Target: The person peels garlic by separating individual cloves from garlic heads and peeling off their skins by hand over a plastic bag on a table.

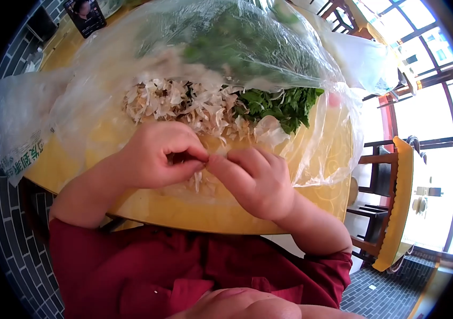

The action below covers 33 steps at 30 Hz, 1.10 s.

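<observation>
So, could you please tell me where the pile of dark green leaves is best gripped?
Probably the pile of dark green leaves is best gathered at its near edge, coming from the person's side: leaves lie bare there, while clear plastic covers the far part.

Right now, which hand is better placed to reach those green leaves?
Probably the right hand: it is nearer the green leaves, while the left hand is farther across, in front of the pale papery pieces.

Smooth, shiny table (146,208), plastic bag (106,56), glossy and crinkled, toward its far edge, papery skins (154,101), matt and flaky, faintly glossy greens (282,106), glossy-screened phone (86,18) at far left edge, matt cloth shirt (130,255) by near edge
</observation>
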Available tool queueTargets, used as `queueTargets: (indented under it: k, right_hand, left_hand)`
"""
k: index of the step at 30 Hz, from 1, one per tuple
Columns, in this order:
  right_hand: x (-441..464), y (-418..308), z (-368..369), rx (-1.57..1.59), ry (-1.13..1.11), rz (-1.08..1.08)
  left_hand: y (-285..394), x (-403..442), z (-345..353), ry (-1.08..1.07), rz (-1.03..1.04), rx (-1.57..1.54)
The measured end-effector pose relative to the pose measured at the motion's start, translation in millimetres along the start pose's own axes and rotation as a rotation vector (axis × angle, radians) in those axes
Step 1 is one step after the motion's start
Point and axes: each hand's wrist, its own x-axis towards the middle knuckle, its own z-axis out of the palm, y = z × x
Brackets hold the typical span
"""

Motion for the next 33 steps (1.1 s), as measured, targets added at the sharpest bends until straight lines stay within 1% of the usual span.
queueTargets:
  k: [1,4,7,10,16,19,22,23,26,27,30,31,33]
  right_hand:
    - [0,1,1,0.004,0.009,0.007]
    - [0,0,3,-0.001,0.027,0.005]
    - [2,0,3,-0.017,0.038,0.008]
    - [2,-2,4,-0.014,0.05,0.023]
    - [1,-3,9,0.091,0.04,0.093]
    - [4,1,15,0.169,0.077,0.153]
    - [4,1,20,0.329,0.107,0.232]
    - [4,2,21,0.39,0.114,0.256]
    - [10,-4,5,0.475,0.115,0.42]
    - [9,-5,1,0.632,0.092,0.55]
    - [8,3,-2,1.011,0.107,0.768]
    - [7,5,-3,1.076,0.118,0.754]
    - [8,9,-4,1.192,0.151,0.791]
  left_hand:
    - [-1,-1,1,0.023,0.014,0.004]
    - [2,-3,3,0.045,-0.062,-0.006]
    - [0,-4,3,0.06,-0.056,-0.029]
    - [2,-4,6,0.085,-0.146,-0.11]
    - [5,-3,4,0.067,-0.224,-0.045]
    - [6,0,3,0.059,-0.143,-0.014]
    - [3,-1,7,0.086,-0.094,-0.006]
    - [3,-1,6,0.093,-0.115,-0.046]
    - [5,-4,2,0.134,-0.191,-0.185]
    - [4,-5,0,0.165,-0.222,-0.245]
    - [-3,-9,-8,0.225,-0.248,-0.374]
    - [-4,-10,-9,0.241,-0.247,-0.408]
    - [-6,-6,-12,0.324,-0.222,-0.367]
